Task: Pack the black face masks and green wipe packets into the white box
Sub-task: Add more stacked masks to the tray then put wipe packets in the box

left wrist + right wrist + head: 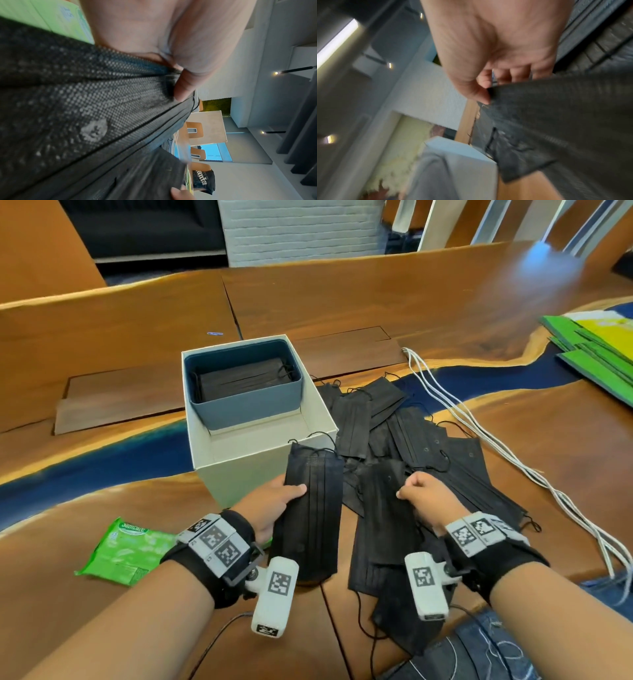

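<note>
- Head view: the wooden bench (428, 299), brown with a blue resin band, carries everything; its far edge runs across the top of the view.
- The white box (239, 470) stands open a little left of centre. A blue-grey inner tray (239, 405) fills its far half, and a stack of black masks (239, 383) lies flat inside the tray, long axis running left to right.
- A loose heap of black face masks (428, 453) spreads on the bench just right of the box, overlapping at mixed angles, ear loops trailing out.
- Green and yellow flat bags (596, 350) lie at the far right edge, with white cords (479, 426) running from behind the heap toward the near right.
- The held mask stack (313, 515) is pleated black, long axis pointing away from the person toward the box, with its far end overlapping the box's near wall in this view.
- A second mask (387, 508) lies on the heap's near side, long axis also roughly fore and aft.
- The green wipe packet (126, 549) lies flat on the bench, near left of the box, beside the left wrist.
- The left hand (270, 505) grips the held stack at its left edge, thumb on top, fingers underneath.
- The right hand (424, 498) has its grip pinching the second mask's edge between thumb and curled fingers.
</note>
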The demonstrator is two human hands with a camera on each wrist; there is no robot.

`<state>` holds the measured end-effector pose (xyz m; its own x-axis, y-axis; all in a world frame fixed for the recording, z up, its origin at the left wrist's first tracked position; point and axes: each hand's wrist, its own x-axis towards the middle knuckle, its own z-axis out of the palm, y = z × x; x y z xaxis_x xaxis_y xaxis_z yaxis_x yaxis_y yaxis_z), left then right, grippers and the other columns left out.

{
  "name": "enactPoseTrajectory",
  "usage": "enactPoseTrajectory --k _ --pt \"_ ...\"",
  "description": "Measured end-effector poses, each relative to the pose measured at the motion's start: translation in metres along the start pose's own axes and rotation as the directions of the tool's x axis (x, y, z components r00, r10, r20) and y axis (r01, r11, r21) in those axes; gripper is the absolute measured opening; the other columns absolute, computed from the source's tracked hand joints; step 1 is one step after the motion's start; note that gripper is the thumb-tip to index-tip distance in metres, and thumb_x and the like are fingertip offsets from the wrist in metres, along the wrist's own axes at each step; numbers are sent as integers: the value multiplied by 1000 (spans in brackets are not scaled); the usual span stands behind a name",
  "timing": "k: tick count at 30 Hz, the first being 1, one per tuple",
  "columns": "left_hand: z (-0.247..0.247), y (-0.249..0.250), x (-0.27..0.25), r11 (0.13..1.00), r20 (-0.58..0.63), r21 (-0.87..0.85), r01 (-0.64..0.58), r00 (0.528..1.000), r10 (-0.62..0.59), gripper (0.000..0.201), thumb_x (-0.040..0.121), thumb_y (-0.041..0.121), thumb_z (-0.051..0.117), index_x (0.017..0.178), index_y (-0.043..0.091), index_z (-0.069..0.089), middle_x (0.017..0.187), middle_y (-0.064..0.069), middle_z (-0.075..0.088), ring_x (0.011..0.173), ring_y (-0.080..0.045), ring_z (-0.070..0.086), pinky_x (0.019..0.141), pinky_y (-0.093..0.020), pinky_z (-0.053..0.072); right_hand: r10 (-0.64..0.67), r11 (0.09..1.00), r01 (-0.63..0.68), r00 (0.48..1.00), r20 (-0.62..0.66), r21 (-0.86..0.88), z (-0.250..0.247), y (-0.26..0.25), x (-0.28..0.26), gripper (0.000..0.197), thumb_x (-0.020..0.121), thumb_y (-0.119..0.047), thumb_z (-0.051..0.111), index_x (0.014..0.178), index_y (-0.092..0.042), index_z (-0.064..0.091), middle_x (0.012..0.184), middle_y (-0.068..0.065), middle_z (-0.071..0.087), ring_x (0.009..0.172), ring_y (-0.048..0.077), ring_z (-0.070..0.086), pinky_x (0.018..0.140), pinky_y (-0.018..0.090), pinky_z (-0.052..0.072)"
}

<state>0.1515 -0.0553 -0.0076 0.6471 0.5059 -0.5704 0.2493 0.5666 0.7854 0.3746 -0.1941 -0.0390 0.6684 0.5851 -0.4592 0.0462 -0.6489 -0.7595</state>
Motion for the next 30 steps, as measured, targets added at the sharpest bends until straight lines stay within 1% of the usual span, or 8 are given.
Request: enactPoseTrajectory --k 6,9,13,19,21,23,25,30 --pt "12 -5 12 988 -5 -124 93 995 -95 24 100 9 37 107 11 60 94 -15 68 85 -26 64 78 -39 52 -79 817 -24 985 152 577 -15 -28 -27 15 74 -6 53 75 -14 42 93 16 46 94 43 52 99 56 37" --pt "20 -8 14 980 -17 -153 124 992 -128 23 100 16 39 107 10 61 96 -15 66 85 -27 61 86 -42 49 -145 773 -46 958 246 633 -9 -37 -40 18 83 2 46 76 -14 45 95 21 50 97 34 52 96 53 41" --pt "30 -8 17 968 4 -191 161 987 -163 37 99 33 42 112 5 63 107 -18 66 95 -30 62 98 -46 45 -132 791 -102 935 330 603 15 -39 -46 29 90 12 34 103 -9 50 105 18 59 97 28 58 91 49 48" --pt "38 -13 19 978 136 -148 145 983 -125 73 93 63 21 122 10 61 120 -18 64 112 -30 61 95 -42 48 -93 772 -104 957 273 627 39 -25 -42 31 90 15 41 115 -2 46 117 21 57 100 24 59 94 38 48" --pt "36 -15 18 989 144 -92 114 985 -100 61 95 57 30 121 11 61 117 -16 67 109 -28 63 93 -43 50 -76 798 -85 968 240 596 43 -20 -42 27 90 11 48 114 -2 47 116 19 58 99 23 60 89 36 51" --pt "36 -17 16 999 145 18 47 988 -49 36 96 28 50 127 12 55 116 -15 67 110 -30 62 96 -49 48 -67 846 -59 974 215 530 45 -15 -41 33 88 5 56 119 -3 45 119 17 59 103 23 61 85 34 51" --pt "38 -17 17 992 96 127 -24 995 11 40 90 5 56 130 13 51 117 -14 65 110 -31 61 98 -50 47 -72 872 -50 971 228 488 45 -14 -42 42 86 1 61 124 -5 45 122 16 59 106 22 61 81 30 51" --pt "45 -2 15 948 77 204 -243 970 232 29 91 -4 50 98 24 57 102 -5 65 99 -19 61 93 -34 49 -238 862 48 917 320 504 29 -26 -43 36 89 9 48 124 -3 53 114 16 64 104 24 62 89 34 51"
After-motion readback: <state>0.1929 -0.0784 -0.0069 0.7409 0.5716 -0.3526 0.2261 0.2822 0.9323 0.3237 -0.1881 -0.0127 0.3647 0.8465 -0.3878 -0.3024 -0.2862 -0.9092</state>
